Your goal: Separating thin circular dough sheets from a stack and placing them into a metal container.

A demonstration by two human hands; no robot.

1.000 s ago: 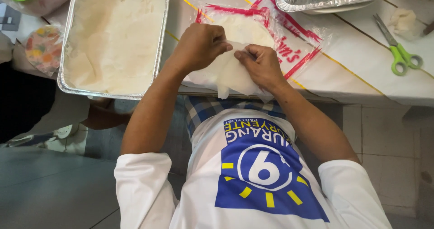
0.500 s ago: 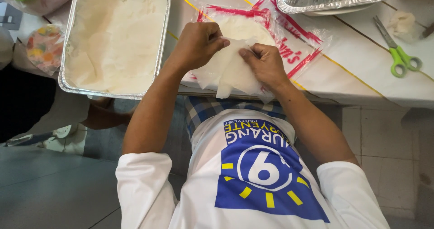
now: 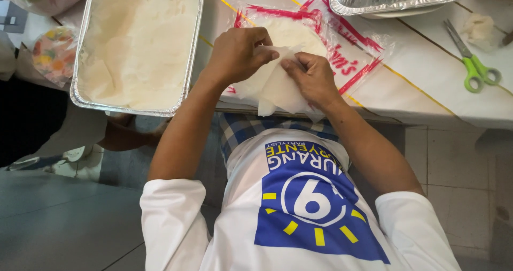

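1. Both hands meet at the near edge of the counter (image 3: 427, 89), working one thin white wrapper sheet (image 3: 275, 86) between them.
2. The left hand (image 3: 238, 54) has its grip pinched together on the sheet's upper edge, thumb against fingertips, apparently to hold one layer fast.
3. The right hand (image 3: 312, 78) is clamped on the same sheet from the other side, fingers curled over it, which looks like a peel: one thin layer parted from the next.
4. The sheet droops past the counter's near edge and hangs loose, likely because it is so thin and limp.
5. Under the hands lies a clear plastic packet with red print (image 3: 342, 46), opened flat, a round white stack still on it, close by so the next sheet is in reach.
6. On the left part of the counter sits a foil tray (image 3: 77, 89) lined with pale sheets, just beside the packet.
7. A second foil tray (image 3: 401, 4) rests at the far edge.
8. Green-handled scissors (image 3: 475, 70) lie well apart on the right side, next to a small crumpled white lump (image 3: 478, 28).
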